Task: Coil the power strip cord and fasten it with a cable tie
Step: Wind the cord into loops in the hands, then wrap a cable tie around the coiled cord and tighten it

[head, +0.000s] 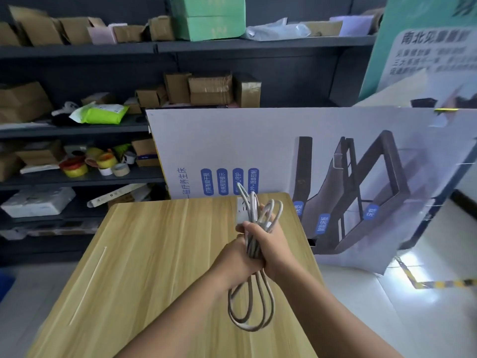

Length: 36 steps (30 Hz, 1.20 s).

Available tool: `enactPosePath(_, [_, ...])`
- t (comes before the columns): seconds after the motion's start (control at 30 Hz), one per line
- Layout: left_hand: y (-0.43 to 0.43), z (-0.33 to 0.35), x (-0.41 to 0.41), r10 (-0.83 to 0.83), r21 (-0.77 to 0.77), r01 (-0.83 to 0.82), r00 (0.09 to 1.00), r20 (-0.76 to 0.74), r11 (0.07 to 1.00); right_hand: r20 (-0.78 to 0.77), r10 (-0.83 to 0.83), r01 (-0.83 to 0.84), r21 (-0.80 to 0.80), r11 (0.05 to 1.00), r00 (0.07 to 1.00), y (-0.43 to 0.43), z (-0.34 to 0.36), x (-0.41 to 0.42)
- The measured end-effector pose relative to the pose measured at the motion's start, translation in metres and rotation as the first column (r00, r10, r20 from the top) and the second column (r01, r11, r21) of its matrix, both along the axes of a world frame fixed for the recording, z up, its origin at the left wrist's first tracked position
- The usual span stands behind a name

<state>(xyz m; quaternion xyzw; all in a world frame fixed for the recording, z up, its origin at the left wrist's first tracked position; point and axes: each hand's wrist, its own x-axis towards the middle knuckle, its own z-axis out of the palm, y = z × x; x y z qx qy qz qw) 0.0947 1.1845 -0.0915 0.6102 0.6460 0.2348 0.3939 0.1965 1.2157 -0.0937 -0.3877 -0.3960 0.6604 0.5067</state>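
Both hands hold the white power strip cord (260, 301) above the wooden table (144, 254). The cord is gathered into long loops. Several loops hang below the hands, others stick up above them. My left hand (233, 259) grips the bundle's middle from the left. My right hand (268, 244) closes around the same bundle from the right, touching the left hand. The white power strip body (242, 210) shows just behind the hands at the table's far edge, partly hidden. A long thin white cable tie (87, 285) lies on the table's left side.
A large printed board (335, 156) leans upright behind the table. Dark shelving (77, 130) with cardboard boxes and tape rolls fills the left and back. Pale floor with yellow-black tape (438, 282) lies to the right.
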Motion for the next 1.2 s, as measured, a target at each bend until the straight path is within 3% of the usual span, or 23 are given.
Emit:
enactPosePath(0.07, [0.001, 0.004, 0.001, -0.014, 0.006, 0.014, 0.999, 0.041, 1.0, -0.097, -0.035, 0.033, -0.03, 0.999, 0.995, 0.001, -0.001, 0.001])
enactPosePath(0.2, [-0.002, 0.008, -0.006, -0.006, -0.074, 0.029, 0.953, 0.304, 0.997, -0.205, -0.016, 0.0, -0.081, 0.997, 0.979, 0.003, -0.006, 0.003])
enactPosePath(0.43, [-0.011, 0.017, -0.029, 0.062, -0.367, 0.132, 0.879, 0.472, 0.921, -0.409, 0.391, -0.401, 0.065, 0.914, 0.825, 0.012, -0.005, -0.001])
enactPosePath(0.57, [-0.016, 0.015, -0.054, 0.184, -0.499, 0.176, 0.785, 0.591, 0.848, -0.367, 0.469, -0.477, 0.075, 0.875, 0.803, 0.008, -0.009, -0.03])
enactPosePath(0.7, [-0.025, -0.001, -0.097, 0.143, -0.439, 0.197, 0.765, 0.628, 0.877, -0.311, 0.49, -0.503, 0.043, 0.863, 0.814, 0.002, -0.019, -0.069])
enactPosePath(0.83, [-0.037, -0.021, -0.136, 0.229, -0.33, -0.033, 0.787, 0.573, 0.943, -0.162, 0.592, -0.591, 0.064, 0.804, 0.789, 0.005, -0.033, -0.119])
enactPosePath(0.97, [-0.036, -0.031, -0.204, 0.412, -0.261, -0.318, 0.717, 0.563, 0.911, -0.08, 0.753, -0.752, 0.05, 0.657, 0.653, 0.012, -0.043, -0.187])
enactPosePath(1.07, [-0.033, -0.039, -0.276, 0.491, -0.27, -0.412, 0.679, 0.545, 0.87, 0.005, 0.726, -0.724, -0.08, 0.686, 0.688, 0.02, -0.063, -0.243])
enactPosePath(1.2, [-0.037, -0.059, -0.374, 0.574, -0.293, -0.497, 0.652, 0.495, 0.817, 0.149, 0.565, -0.514, -0.276, 0.812, 0.812, 0.028, -0.108, -0.329])
